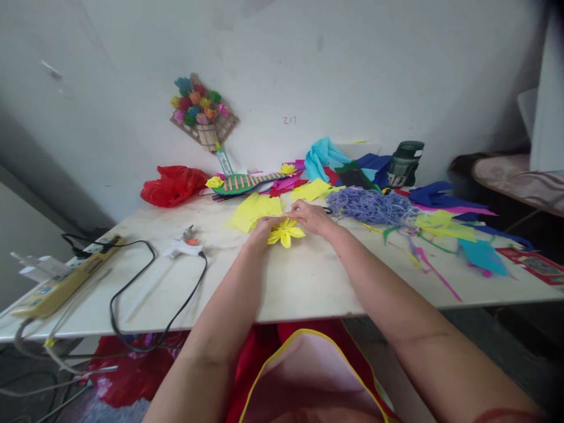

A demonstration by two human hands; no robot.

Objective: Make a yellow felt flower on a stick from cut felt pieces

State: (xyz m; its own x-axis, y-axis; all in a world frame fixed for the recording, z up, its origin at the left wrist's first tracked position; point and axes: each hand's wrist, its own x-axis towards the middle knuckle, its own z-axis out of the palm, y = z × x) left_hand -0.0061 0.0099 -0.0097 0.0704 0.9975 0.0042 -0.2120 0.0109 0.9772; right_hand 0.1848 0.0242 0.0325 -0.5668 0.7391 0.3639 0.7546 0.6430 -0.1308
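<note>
Nearest to the camera, both forearms reach from the near edge of the table (308, 288) toward its middle. The left hand (261, 229) and the right hand (311, 216) meet over a yellow paper flower (285, 232), which lies on the table a little beyond the middle, closer to the far edge. The left hand seems pinched on the petals from the left. The right hand's fingers are curled together at the flower's upper side, but whether they really clamp the paper cannot be told, because the fingertips are too small and partly covered.

The thin petals could tear or crease if the two hands pull apart from each other too hard. The loose yellow paper sheets (254, 212) just behind the left hand could be pushed away by the wrist.

To the left, a glue gun (181, 248) lies with its black cable (132, 294) looping to the near edge; a sleeve or arm could catch it and drag the gun. If its tip is hot cannot be seen.

Further, near the far edge, a purple cord pile (370, 205) covers what lies under it, and a dark handle beside the right hand is hard to identify.
</note>
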